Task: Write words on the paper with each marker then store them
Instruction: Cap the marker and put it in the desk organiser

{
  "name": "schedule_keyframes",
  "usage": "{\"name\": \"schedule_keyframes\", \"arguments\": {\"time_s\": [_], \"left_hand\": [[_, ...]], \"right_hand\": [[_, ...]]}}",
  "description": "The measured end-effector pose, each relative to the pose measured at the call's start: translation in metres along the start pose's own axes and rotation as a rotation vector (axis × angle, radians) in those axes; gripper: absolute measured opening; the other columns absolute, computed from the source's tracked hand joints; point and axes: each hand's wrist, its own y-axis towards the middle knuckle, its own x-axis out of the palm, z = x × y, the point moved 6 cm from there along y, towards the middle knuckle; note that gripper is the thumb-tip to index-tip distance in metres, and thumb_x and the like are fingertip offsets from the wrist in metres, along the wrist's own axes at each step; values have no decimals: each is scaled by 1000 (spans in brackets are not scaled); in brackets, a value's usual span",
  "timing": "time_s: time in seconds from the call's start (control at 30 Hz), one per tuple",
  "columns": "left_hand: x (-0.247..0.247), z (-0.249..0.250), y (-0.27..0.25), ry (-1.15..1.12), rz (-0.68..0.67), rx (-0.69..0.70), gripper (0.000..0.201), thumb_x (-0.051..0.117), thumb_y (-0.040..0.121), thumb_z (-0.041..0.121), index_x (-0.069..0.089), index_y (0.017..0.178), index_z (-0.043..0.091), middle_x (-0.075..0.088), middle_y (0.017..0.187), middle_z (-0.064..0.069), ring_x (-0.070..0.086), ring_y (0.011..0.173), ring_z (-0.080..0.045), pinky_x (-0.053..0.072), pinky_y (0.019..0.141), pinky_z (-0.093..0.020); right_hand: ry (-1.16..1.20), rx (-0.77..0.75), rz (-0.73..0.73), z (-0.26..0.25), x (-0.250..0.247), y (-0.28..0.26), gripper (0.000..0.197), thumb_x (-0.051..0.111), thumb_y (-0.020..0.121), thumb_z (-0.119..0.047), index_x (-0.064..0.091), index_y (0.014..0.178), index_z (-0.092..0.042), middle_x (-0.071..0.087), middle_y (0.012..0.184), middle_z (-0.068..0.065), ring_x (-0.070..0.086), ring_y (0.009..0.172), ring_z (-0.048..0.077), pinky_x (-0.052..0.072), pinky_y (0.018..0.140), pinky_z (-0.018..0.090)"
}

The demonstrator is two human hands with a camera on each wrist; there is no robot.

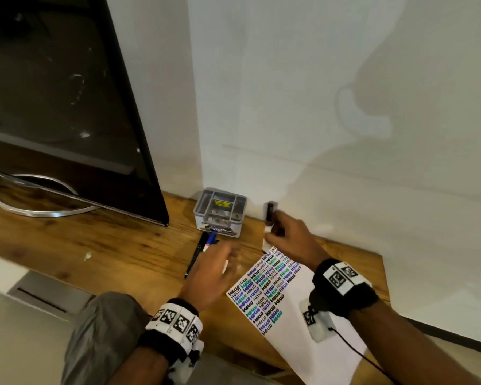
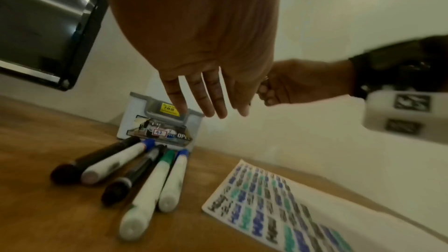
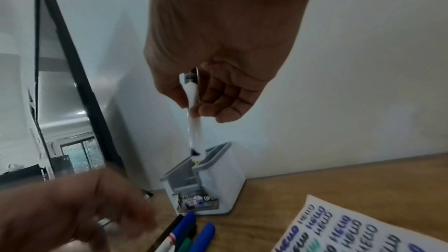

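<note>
My right hand grips a white marker with a black cap, upright near the wall and to the right of the grey-and-white organizer box. In the right wrist view the marker points down, just above the box. My left hand hovers open, fingers straight, over several capped markers lying in front of the box; it holds nothing. The white paper, with rows of "HELLO" in black, blue and green, lies under my right forearm.
A large black screen on a curved metal stand fills the left of the wooden table. A white wall runs right behind the box. The table's front edge lies close to my knee.
</note>
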Motion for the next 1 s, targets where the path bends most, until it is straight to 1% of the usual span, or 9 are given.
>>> {"name": "schedule_keyframes", "arguments": {"time_s": [0.07, 0.13, 0.27, 0.4, 0.53, 0.7, 0.83, 0.9, 1.0], "left_hand": [[19, -8, -6, 297, -175, 54, 35, 56, 98, 33, 52, 132, 29, 51, 136, 9, 44, 129, -13, 34, 107, -37], [40, -18, -11, 425, -331, 74, 44, 56, 96, 42, 46, 138, 36, 39, 149, 12, 30, 142, -13, 23, 116, -42], [61, -31, -16, 499, -450, 138, 52, 58, 93, 42, 42, 143, 38, 29, 158, 8, 16, 150, -16, 9, 120, -54], [63, -45, -20, 502, -467, 138, 52, 57, 94, 41, 43, 143, 35, 29, 159, 5, 17, 150, -19, 8, 119, -57], [65, -50, -20, 475, -444, 141, 55, 62, 90, 42, 45, 141, 37, 32, 157, 7, 21, 148, -19, 9, 117, -56], [68, -53, -19, 481, -450, 134, 56, 61, 90, 44, 42, 143, 39, 29, 159, 8, 18, 149, -17, 5, 119, -56], [68, -53, -18, 462, -429, 143, 55, 61, 90, 47, 44, 141, 39, 31, 158, 8, 20, 149, -17, 6, 119, -56], [64, -53, -17, 440, -400, 121, 53, 59, 91, 48, 44, 141, 39, 30, 157, 10, 19, 148, -15, 8, 118, -52], [51, -52, -10, 476, -258, 45, 47, 58, 92, 44, 49, 137, 35, 38, 150, 9, 32, 141, -16, 24, 109, -47]], "right_hand": [[51, 0, 74, -3, -8, 23, 15, 66, 89, -19, 62, 103, -20, 71, 83, 7, 68, 71, 21, 55, 70, 37], [88, -16, 109, -8, -12, 45, 12, 66, 89, -19, 64, 101, -19, 74, 84, 5, 72, 74, 22, 59, 73, 38], [165, 23, 113, -15, -11, 78, 9, 64, 94, -11, 66, 102, -10, 76, 82, 8, 70, 64, 9, 50, 57, 16], [151, 44, 75, -12, 2, 97, 10, 64, 93, -9, 66, 103, -9, 77, 83, 9, 71, 64, 14, 48, 54, 13], [151, 66, 64, -4, 15, 108, 9, 62, 96, -9, 67, 103, -5, 77, 85, 10, 68, 59, 0, 47, 53, 9], [153, 73, 109, 0, 17, 117, 9, 57, 97, -7, 65, 99, -6, 76, 84, 8, 68, 60, 4, 47, 53, 11], [137, 61, 125, 4, 16, 121, 11, 56, 96, -9, 66, 101, -7, 76, 81, 6, 74, 70, 19, 61, 66, 33], [123, 69, 141, 8, 15, 119, 13, 56, 95, -16, 66, 104, -13, 75, 80, 2, 74, 72, 21, 63, 72, 42], [110, 87, 231, 14, 9, 105, 14, 58, 97, -30, 63, 109, -24, 75, 78, -2, 73, 71, 18, 63, 71, 44]]}}
